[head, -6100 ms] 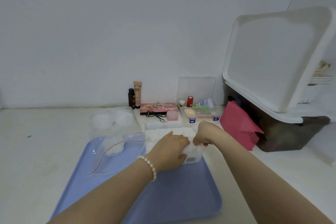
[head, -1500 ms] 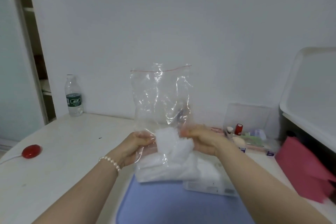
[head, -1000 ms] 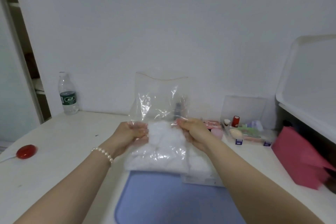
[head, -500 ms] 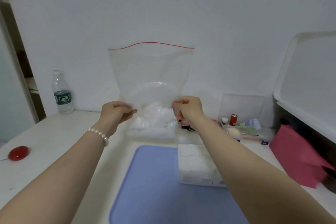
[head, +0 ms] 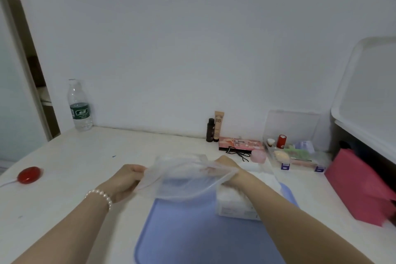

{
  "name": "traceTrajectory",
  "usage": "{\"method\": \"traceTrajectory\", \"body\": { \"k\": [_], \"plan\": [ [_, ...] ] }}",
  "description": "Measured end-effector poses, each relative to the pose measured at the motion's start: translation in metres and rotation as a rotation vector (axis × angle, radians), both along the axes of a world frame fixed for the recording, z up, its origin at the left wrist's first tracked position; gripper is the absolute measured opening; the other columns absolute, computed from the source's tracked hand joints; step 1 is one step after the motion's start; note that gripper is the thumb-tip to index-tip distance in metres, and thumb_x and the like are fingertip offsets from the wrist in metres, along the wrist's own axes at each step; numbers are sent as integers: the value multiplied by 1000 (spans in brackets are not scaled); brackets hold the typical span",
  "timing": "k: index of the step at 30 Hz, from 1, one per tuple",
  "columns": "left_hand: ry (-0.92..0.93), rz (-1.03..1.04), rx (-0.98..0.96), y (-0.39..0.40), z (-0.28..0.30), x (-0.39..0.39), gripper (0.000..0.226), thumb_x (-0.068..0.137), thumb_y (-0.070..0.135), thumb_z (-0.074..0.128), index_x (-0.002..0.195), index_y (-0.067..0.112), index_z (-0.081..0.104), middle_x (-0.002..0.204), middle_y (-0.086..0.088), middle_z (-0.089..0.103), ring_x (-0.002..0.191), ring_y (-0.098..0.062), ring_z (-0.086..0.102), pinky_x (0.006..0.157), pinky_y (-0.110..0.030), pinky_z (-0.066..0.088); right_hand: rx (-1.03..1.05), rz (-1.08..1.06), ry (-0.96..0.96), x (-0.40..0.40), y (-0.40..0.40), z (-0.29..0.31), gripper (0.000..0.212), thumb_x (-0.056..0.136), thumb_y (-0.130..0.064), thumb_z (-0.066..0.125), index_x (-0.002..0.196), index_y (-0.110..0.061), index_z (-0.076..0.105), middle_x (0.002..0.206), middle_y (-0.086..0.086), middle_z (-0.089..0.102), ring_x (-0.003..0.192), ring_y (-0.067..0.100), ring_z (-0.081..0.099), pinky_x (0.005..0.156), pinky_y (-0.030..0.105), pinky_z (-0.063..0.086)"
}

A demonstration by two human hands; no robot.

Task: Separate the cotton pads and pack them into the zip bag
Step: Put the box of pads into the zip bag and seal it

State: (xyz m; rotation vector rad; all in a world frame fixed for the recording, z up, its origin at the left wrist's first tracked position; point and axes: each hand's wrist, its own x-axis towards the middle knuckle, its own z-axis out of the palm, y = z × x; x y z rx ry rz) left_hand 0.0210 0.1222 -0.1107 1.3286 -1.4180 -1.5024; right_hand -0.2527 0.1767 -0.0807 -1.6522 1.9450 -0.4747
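A clear zip bag [head: 182, 178] is stretched flat and tilted between my two hands above the far end of the blue tray [head: 188, 227]. My left hand [head: 126, 180] pinches its left edge. My right hand [head: 227, 169] grips its right edge and is partly veiled by the plastic. The bag is blurred, so I cannot make out what it holds. A white pack of cotton pads [head: 237, 201] stands on the tray under my right forearm, its far side hidden by the arm.
A water bottle [head: 79, 106] stands at the back left and a red round object [head: 29, 174] lies at the left. Cosmetics [head: 216, 126], a palette [head: 240, 143] and a clear organiser [head: 293, 154] line the back wall. A pink bag [head: 360, 186] and white bin lid [head: 368, 92] fill the right.
The bag was held upright in front of the wall half a second ago; now both hands have lowered it and laid it nearly flat over the tray.
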Motion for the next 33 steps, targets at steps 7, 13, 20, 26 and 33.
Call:
{"method": "traceTrajectory", "body": {
  "k": [7, 13, 20, 26, 33],
  "plan": [
    [18, 87, 26, -2, -8, -7, 38, 82, 31, 71, 87, -6, 65, 75, -19, 64, 62, -26, 61, 54, -26, 51, 46, -59, -82, -7, -1, 6, 32, 86, -46, 54, 66, -28, 71, 69, 2, 48, 51, 17, 36, 48, 26, 30],
    [-312, 292, 1, -3, -7, -29, 32, 84, 8, 55, 53, 3, 54, 48, -13, 56, 45, -26, 51, 45, -21, 39, -35, -213, 117, -6, -4, 1, 59, 88, -66, 35, 60, -20, 60, 92, 5, 60, 106, 24, 47, 93, 34, 33],
    [-308, 315, -30, -7, 1, -38, 54, 84, 48, 57, 56, 1, 60, 63, -10, 66, 57, -27, 57, 61, -31, 41, -167, -314, 126, -28, -4, 7, 54, 92, -52, 41, 49, -22, 56, 66, -5, 56, 101, 24, 56, 91, 37, 32],
    [-497, 455, -166, -12, -2, -33, 37, 91, 36, 53, 75, 4, 61, 91, -18, 64, 97, -37, 58, 79, -36, 39, -224, -569, 45, -96, 8, 13, 28, 89, -38, 45, 73, -22, 63, 91, 2, 63, 100, 30, 56, 94, 40, 41],
    [-202, 274, -703, 29, 32, -100, 19, 82, -1, 56, 83, 18, 61, 77, -2, 61, 77, -24, 57, 71, -21, 42, -76, -630, -181, -133, 33, -9, 50, 91, -42, 53, 116, 1, 52, 101, 17, 60, 96, 32, 57, 82, 35, 44]
  ]
}}
